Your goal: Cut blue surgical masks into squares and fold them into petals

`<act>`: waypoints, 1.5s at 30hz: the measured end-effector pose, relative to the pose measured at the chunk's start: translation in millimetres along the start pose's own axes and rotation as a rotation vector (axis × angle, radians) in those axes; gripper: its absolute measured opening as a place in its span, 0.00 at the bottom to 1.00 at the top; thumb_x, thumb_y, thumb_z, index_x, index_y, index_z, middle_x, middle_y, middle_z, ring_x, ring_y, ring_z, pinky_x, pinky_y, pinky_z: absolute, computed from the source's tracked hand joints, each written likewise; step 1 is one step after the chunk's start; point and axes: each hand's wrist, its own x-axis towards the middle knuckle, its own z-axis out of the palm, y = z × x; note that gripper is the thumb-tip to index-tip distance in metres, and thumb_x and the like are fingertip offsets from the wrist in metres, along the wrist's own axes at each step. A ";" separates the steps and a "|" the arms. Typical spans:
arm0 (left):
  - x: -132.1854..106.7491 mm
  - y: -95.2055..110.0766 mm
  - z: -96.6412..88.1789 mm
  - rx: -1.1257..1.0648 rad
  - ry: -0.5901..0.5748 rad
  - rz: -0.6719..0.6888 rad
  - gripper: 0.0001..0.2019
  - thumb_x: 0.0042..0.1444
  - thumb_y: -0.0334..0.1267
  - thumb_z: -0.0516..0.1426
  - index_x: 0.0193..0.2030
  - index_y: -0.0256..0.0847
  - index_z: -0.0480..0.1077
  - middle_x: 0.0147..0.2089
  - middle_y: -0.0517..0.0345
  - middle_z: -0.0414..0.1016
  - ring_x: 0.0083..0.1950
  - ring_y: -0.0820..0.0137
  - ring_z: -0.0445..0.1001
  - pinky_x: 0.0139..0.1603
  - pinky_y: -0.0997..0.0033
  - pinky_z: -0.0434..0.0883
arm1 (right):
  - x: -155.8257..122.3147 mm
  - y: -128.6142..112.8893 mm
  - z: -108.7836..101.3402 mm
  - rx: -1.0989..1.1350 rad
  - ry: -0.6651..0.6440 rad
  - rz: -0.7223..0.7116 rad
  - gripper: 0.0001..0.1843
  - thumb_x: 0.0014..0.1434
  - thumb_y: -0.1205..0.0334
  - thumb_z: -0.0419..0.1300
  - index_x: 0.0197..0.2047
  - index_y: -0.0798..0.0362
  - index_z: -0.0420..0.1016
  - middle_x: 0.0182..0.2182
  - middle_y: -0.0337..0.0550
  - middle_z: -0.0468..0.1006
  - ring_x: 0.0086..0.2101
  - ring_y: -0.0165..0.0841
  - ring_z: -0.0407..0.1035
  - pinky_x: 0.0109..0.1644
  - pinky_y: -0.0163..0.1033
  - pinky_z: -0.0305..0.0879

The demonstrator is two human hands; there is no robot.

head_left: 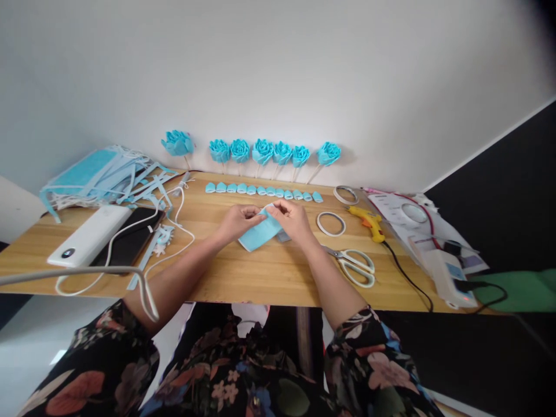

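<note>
My left hand (238, 221) and my right hand (292, 219) meet over the middle of the wooden table (243, 272), fingers pinched on the top edge of a light blue piece of mask fabric (260, 233). The fabric hangs down from the fingertips onto the table. Just beyond my hands lies a row of several small folded blue petals (263, 190). Several finished blue fabric roses (269, 152) on sticks lean against the white wall behind them.
White-handled scissors (354, 265), a yellow glue gun (368, 222) with a black cord and tape rolls (330, 223) lie to the right. A power strip (447, 277) sits far right. A white power bank (90, 234), a phone, cables and cut mask scraps (99, 176) fill the left.
</note>
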 end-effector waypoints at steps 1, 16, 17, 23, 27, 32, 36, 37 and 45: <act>0.1 -0.6 0.4 0.009 -0.002 -0.002 0.17 0.43 0.52 0.67 0.27 0.38 0.76 0.24 0.60 0.72 0.24 0.74 0.64 0.24 0.75 0.58 | -0.3 -1.2 -0.8 -0.060 0.049 -0.034 0.16 0.61 0.47 0.60 0.32 0.52 0.75 0.24 0.37 0.71 0.27 0.30 0.62 0.33 0.36 0.58; 8.8 -2.7 -9.0 -0.232 0.218 0.016 0.22 0.40 0.52 0.70 0.30 0.38 0.69 0.26 0.64 0.70 0.19 0.79 0.64 0.19 0.76 0.64 | 3.7 5.2 -10.9 -0.230 0.503 -0.105 0.21 0.66 0.41 0.50 0.31 0.49 0.66 0.24 0.37 0.68 0.28 0.33 0.61 0.36 0.37 0.59; 8.8 -3.0 -8.4 -0.255 0.209 0.002 0.23 0.40 0.53 0.70 0.30 0.38 0.68 0.26 0.64 0.70 0.20 0.78 0.65 0.20 0.76 0.66 | 3.3 5.2 -10.1 -0.234 0.504 -0.103 0.22 0.66 0.41 0.50 0.31 0.49 0.65 0.24 0.37 0.67 0.28 0.33 0.61 0.36 0.37 0.59; 7.8 -3.2 -3.7 -0.383 0.212 0.010 0.23 0.40 0.51 0.71 0.32 0.39 0.66 0.27 0.67 0.64 0.26 0.78 0.66 0.26 0.75 0.75 | 3.6 8.7 -5.7 -0.219 0.532 -0.113 0.20 0.66 0.42 0.51 0.30 0.48 0.65 0.25 0.38 0.69 0.28 0.34 0.61 0.37 0.38 0.60; 6.7 -2.5 -0.7 -0.446 0.196 0.050 0.23 0.42 0.50 0.71 0.32 0.39 0.66 0.29 0.66 0.64 0.30 0.77 0.68 0.32 0.72 0.78 | 6.4 11.8 -6.7 -0.212 0.552 -0.084 0.20 0.65 0.42 0.50 0.30 0.48 0.64 0.25 0.38 0.69 0.28 0.33 0.60 0.37 0.38 0.60; 6.4 -1.1 1.0 -0.461 0.168 0.024 0.23 0.41 0.50 0.72 0.32 0.39 0.66 0.29 0.65 0.66 0.27 0.76 0.70 0.30 0.70 0.78 | 9.0 13.2 -9.7 -0.173 0.537 -0.029 0.21 0.64 0.41 0.50 0.29 0.48 0.64 0.23 0.36 0.65 0.28 0.33 0.58 0.34 0.37 0.58; 5.6 -1.8 1.1 -0.473 0.181 0.039 0.22 0.41 0.49 0.72 0.32 0.39 0.67 0.29 0.64 0.66 0.28 0.76 0.69 0.30 0.71 0.78 | 10.0 14.2 -9.7 -0.140 0.512 -0.011 0.20 0.63 0.42 0.51 0.29 0.48 0.63 0.23 0.36 0.65 0.28 0.33 0.58 0.35 0.37 0.58; 5.3 -2.2 1.1 -0.471 0.181 0.041 0.22 0.42 0.49 0.71 0.32 0.38 0.68 0.29 0.64 0.66 0.28 0.76 0.69 0.31 0.71 0.78 | 10.2 14.7 -9.5 -0.133 0.504 -0.008 0.20 0.63 0.42 0.51 0.29 0.49 0.64 0.23 0.36 0.64 0.28 0.32 0.58 0.35 0.37 0.58; 3.8 -1.5 2.5 -0.431 0.205 -0.031 0.22 0.43 0.50 0.70 0.36 0.35 0.72 0.34 0.59 0.72 0.33 0.73 0.72 0.35 0.69 0.78 | 9.7 17.4 -6.6 -0.099 0.454 -0.018 0.18 0.63 0.44 0.52 0.30 0.50 0.65 0.23 0.35 0.64 0.28 0.31 0.58 0.36 0.37 0.58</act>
